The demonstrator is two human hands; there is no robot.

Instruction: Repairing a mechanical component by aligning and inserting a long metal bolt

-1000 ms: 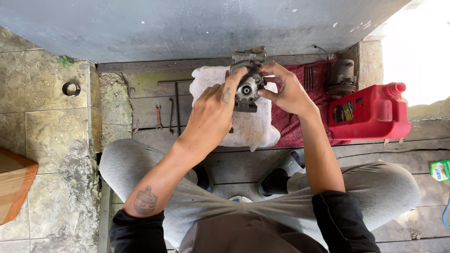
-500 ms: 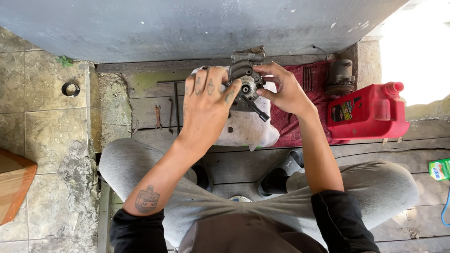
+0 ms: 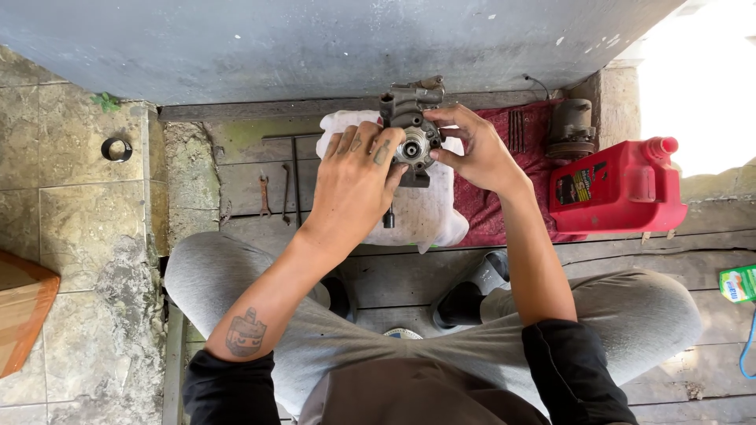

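So, I've got the left hand (image 3: 356, 182) wrapped on the grey metal engine part (image 3: 411, 134) | right hand (image 3: 471, 153) pinching its hub | white cloth (image 3: 421, 212) underneath | red jug (image 3: 618, 189) nearby

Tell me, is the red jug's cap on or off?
On. The red jug lies beside the maroon cloth with its red cap seated on the spout.

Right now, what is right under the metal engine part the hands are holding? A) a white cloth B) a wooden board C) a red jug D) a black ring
A: the grey metal part, held between the left hand and right hand, sits over a white cloth; the red jug stands off to the side.
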